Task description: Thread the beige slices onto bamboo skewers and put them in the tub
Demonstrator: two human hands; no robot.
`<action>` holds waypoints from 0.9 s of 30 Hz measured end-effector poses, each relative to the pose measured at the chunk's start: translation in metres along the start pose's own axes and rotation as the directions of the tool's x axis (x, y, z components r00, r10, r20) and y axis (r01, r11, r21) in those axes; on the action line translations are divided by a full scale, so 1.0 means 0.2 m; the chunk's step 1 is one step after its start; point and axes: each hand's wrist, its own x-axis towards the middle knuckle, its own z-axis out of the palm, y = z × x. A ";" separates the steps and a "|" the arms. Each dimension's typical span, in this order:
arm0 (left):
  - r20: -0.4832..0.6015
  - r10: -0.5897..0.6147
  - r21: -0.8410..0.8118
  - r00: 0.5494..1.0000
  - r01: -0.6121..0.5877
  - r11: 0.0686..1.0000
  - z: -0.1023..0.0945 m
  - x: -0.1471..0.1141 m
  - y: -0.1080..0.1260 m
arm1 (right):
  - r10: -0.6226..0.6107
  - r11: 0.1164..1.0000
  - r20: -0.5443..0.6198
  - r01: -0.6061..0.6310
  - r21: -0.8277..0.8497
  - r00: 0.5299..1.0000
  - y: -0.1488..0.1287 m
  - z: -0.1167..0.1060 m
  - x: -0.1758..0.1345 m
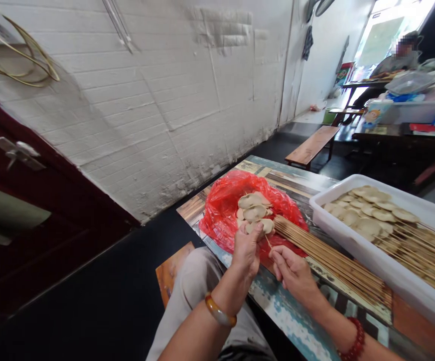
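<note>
My left hand (246, 249) pinches a flat beige slice (263, 226) at the near edge of a red plastic bag (225, 205), where more slices (253, 201) lie in a small pile. My right hand (291, 269) grips a thin bamboo skewer (267, 241) whose tip touches the held slice. Both hands sit close together over the table's near edge. A row of bare skewers (330, 258) lies just right of my hands.
A white tray (375, 260) at right holds finished skewers with slices. The patterned table (288, 306) stands beside a white brick wall. Wooden benches (312, 145) and a cluttered table lie beyond, where a seated person (396, 62) is. A dark red door (21, 210) is at left.
</note>
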 end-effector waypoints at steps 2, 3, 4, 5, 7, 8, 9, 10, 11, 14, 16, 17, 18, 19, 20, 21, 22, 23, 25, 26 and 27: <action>0.012 0.017 0.003 1.000 -0.017 1.000 0.00 0.00 -0.01 | 0.008 1.000 -0.002 -0.008 0.014 1.000 -0.01 0.00 0.00; 0.018 0.027 0.007 0.999 -0.027 1.000 0.00 -0.01 -0.01 | 0.013 1.000 -0.002 -0.013 0.019 1.000 -0.01 0.00 -0.01; 0.019 0.036 0.012 0.999 -0.036 0.999 -0.01 -0.01 -0.02 | 0.020 1.000 -0.003 -0.020 0.023 1.000 -0.01 0.00 -0.01; 0.019 0.041 0.021 0.999 -0.042 0.999 -0.01 -0.01 -0.03 | 0.026 0.999 -0.005 -0.026 0.029 1.000 -0.01 0.00 -0.01; 0.023 0.037 0.045 0.999 -0.038 0.998 -0.01 -0.02 -0.05 | 0.038 0.998 -0.007 -0.038 0.044 0.999 -0.02 0.00 -0.01; 0.022 0.032 0.057 0.999 -0.033 0.998 -0.02 -0.02 -0.06 | 0.043 0.998 -0.007 -0.042 0.054 0.999 -0.02 0.00 0.00; 0.018 0.027 0.067 0.999 -0.028 0.997 -0.02 -0.03 -0.07 | 0.047 0.997 -0.009 -0.046 0.064 0.999 -0.02 0.00 0.00; 0.013 0.022 0.074 1.000 -0.023 0.997 -0.02 -0.03 -0.08 | 0.050 0.996 -0.011 -0.049 0.073 0.999 -0.01 0.00 0.00; 0.012 0.015 0.079 1.000 -0.016 0.997 -0.02 -0.04 -0.09 | 0.053 0.995 -0.014 -0.051 0.082 0.999 -0.01 -0.01 0.00; 0.035 -0.015 0.086 0.999 0.011 0.996 -0.02 -0.05 -0.08 | 0.065 0.990 -0.016 -0.063 0.124 0.998 -0.01 -0.01 0.00; 0.064 -0.022 0.084 0.998 0.017 0.996 -0.02 -0.05 -0.05 | 0.078 0.984 -0.003 -0.077 0.160 0.997 -0.02 -0.01 0.00; 0.075 -0.009 0.078 0.997 0.003 0.997 -0.03 -0.04 -0.02 | 0.085 0.981 0.005 -0.084 0.174 0.996 -0.02 -0.01 0.00; 0.087 0.016 0.064 0.996 -0.022 0.998 -0.03 -0.03 0.00 | 0.091 0.979 0.016 -0.093 0.182 0.996 -0.02 -0.01 -0.01; 0.095 0.049 0.048 0.994 -0.054 0.997 -0.03 -0.02 0.03 | 0.097 0.978 0.026 -0.100 0.184 0.995 -0.02 0.00 -0.01; 0.093 0.087 0.033 0.992 -0.090 0.995 -0.04 -0.01 0.06 | 0.101 0.978 0.037 -0.106 0.180 0.994 -0.02 0.00 -0.01; 0.090 0.115 0.024 0.989 -0.118 0.993 -0.04 0.01 0.08 | 0.105 0.979 0.049 -0.112 0.172 0.993 -0.02 0.00 -0.01; 0.083 0.136 0.020 0.987 -0.138 0.990 -0.04 0.03 0.10 | 0.106 0.980 0.061 -0.115 0.162 0.992 -0.02 0.00 -0.02; 0.079 0.149 0.020 0.986 -0.151 0.988 -0.04 0.04 0.12 | 0.106 0.982 0.070 -0.116 0.152 0.992 -0.02 0.00 -0.02; 0.072 0.158 0.015 0.985 -0.159 0.987 -0.05 0.07 0.13 | 0.107 0.984 0.077 -0.117 0.138 0.991 -0.01 0.01 -0.02; 0.066 0.162 0.006 0.985 -0.162 0.987 -0.04 0.08 0.14 | 0.112 0.983 0.077 -0.122 0.137 0.991 -0.01 0.01 -0.02; 0.062 0.165 -0.006 0.984 -0.165 0.986 -0.04 0.09 0.14 | 0.119 0.982 0.072 -0.129 0.138 0.990 -0.01 0.01 -0.02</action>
